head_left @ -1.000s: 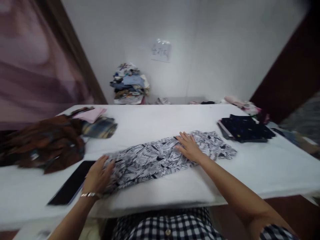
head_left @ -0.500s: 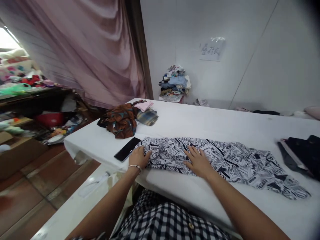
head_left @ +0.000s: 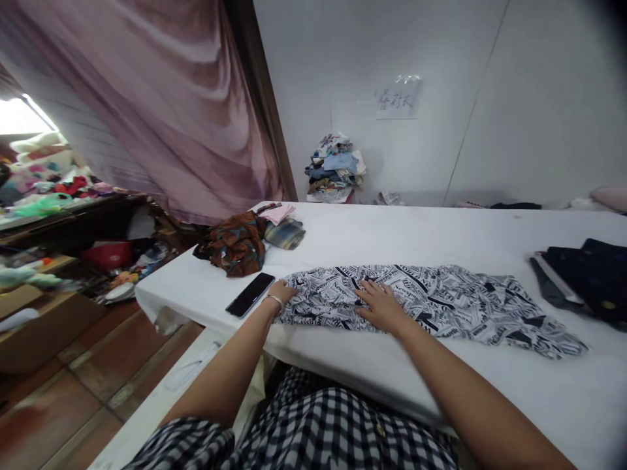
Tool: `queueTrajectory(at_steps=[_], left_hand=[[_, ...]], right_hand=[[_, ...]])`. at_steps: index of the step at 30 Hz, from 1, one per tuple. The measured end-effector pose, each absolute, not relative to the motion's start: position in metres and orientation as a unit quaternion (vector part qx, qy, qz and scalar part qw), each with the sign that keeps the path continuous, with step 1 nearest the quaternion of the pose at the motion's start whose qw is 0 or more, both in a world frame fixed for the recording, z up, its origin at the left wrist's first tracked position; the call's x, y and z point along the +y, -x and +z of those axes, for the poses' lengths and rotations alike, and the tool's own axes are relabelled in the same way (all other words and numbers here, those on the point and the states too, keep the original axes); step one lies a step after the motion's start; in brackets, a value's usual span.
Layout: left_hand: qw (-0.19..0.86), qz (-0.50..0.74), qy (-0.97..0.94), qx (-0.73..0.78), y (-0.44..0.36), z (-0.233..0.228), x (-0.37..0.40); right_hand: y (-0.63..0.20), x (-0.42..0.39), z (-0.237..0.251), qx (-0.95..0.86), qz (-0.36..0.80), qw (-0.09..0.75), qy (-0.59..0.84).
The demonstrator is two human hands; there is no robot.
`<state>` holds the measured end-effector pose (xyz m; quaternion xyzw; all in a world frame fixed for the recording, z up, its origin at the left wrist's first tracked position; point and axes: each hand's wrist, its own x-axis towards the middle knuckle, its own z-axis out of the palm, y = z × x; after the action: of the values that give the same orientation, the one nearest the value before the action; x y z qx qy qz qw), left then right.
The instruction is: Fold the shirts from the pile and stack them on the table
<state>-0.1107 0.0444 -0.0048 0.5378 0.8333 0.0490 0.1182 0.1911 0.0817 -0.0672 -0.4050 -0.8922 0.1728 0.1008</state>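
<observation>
A black-and-white printed garment [head_left: 441,303] lies stretched out along the white table [head_left: 392,235]. My left hand [head_left: 283,292], with a bracelet on the wrist, rests on the garment's left end, fingers on the cloth. My right hand [head_left: 379,305] lies flat on the garment a little right of that, palm down with fingers spread. A black phone [head_left: 250,294] lies on the table just left of my left hand.
A brown patterned cloth heap [head_left: 232,243] and a plaid folded piece [head_left: 285,232] sit at the table's far left. Dark folded clothes [head_left: 582,277] lie at the right. A clothes pile [head_left: 334,168] stands against the wall. A pink curtain [head_left: 147,111] hangs left.
My view has swung left. My right hand has slid left along the garment, closer to my left hand, which stays at the garment's left end.
</observation>
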Motion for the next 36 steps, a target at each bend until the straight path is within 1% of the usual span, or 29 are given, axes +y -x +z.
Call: queueTrajectory(at_steps=[2, 3, 6, 7, 8, 11, 12, 13, 14, 15, 17, 18, 20, 21, 23, 25, 27, 28, 30, 33, 34, 36], left_hand=[[0.106, 0.069, -0.524, 0.842, 0.098, 0.007, 0.047], [0.096, 0.078, -0.524, 0.842, 0.088, 0.014, 0.049], [0.089, 0.137, -0.570, 0.805, 0.041, 0.033, 0.057], [0.115, 0.173, -0.593, 0.778, 0.023, 0.039, 0.061], [0.164, 0.217, -0.616, 0.739, 0.005, 0.043, 0.064], [0.346, 0.361, -0.639, 0.584, -0.031, 0.050, 0.074], [0.372, 0.401, -0.632, 0.549, -0.033, 0.049, 0.076], [0.370, 0.433, -0.622, 0.537, -0.031, 0.047, 0.077], [0.344, 0.454, -0.608, 0.553, -0.025, 0.042, 0.077], [0.304, 0.457, -0.589, 0.593, -0.015, 0.036, 0.076], [0.234, 0.413, -0.535, 0.699, 0.009, 0.019, 0.070], [0.218, 0.378, -0.508, 0.742, 0.020, 0.010, 0.066], [0.227, 0.319, -0.474, 0.789, 0.036, -0.009, 0.060], [0.244, 0.302, -0.470, 0.793, 0.039, -0.016, 0.058], [0.275, 0.282, -0.478, 0.785, 0.038, -0.028, 0.059], [0.293, 0.265, -0.492, 0.776, 0.029, -0.032, 0.064], [0.292, 0.254, -0.501, 0.774, 0.020, -0.031, 0.070], [0.285, 0.252, -0.504, 0.776, 0.018, -0.028, 0.072], [0.263, 0.253, -0.513, 0.777, 0.021, -0.020, 0.072], [0.224, 0.244, -0.533, 0.778, 0.041, -0.008, 0.065], [0.204, 0.224, -0.542, 0.784, 0.050, -0.005, 0.061], [0.161, 0.166, -0.561, 0.795, 0.066, -0.003, 0.056]], right_hand=[[-0.193, 0.082, -0.067, -0.888, 0.196, 0.132, 0.395], [-0.194, 0.083, -0.066, -0.880, 0.213, 0.162, 0.393], [-0.201, 0.090, -0.062, -0.809, 0.288, 0.299, 0.416], [-0.204, 0.094, -0.061, -0.769, 0.316, 0.351, 0.430], [-0.208, 0.098, -0.060, -0.726, 0.344, 0.402, 0.440], [-0.221, 0.113, -0.060, -0.599, 0.422, 0.521, 0.437], [-0.225, 0.117, -0.060, -0.563, 0.446, 0.544, 0.433], [-0.228, 0.120, -0.061, -0.531, 0.465, 0.560, 0.434], [-0.231, 0.122, -0.062, -0.507, 0.476, 0.569, 0.439], [-0.233, 0.122, -0.061, -0.496, 0.477, 0.572, 0.446], [-0.233, 0.116, -0.057, -0.517, 0.450, 0.572, 0.451], [-0.231, 0.111, -0.055, -0.551, 0.422, 0.564, 0.447], [-0.223, 0.096, -0.049, -0.654, 0.356, 0.518, 0.421], [-0.216, 0.089, -0.047, -0.714, 0.323, 0.476, 0.400], [-0.203, 0.076, -0.048, -0.816, 0.272, 0.360, 0.362], [-0.191, 0.069, -0.052, -0.870, 0.243, 0.246, 0.350], [-0.185, 0.065, -0.055, -0.883, 0.236, 0.181, 0.364], [-0.184, 0.064, -0.054, -0.881, 0.238, 0.173, 0.371], [-0.183, 0.060, -0.048, -0.869, 0.249, 0.193, 0.381], [-0.175, 0.046, -0.036, -0.835, 0.291, 0.274, 0.377], [-0.168, 0.041, -0.033, -0.817, 0.324, 0.299, 0.371], [-0.151, 0.031, -0.031, -0.759, 0.428, 0.326, 0.366]])
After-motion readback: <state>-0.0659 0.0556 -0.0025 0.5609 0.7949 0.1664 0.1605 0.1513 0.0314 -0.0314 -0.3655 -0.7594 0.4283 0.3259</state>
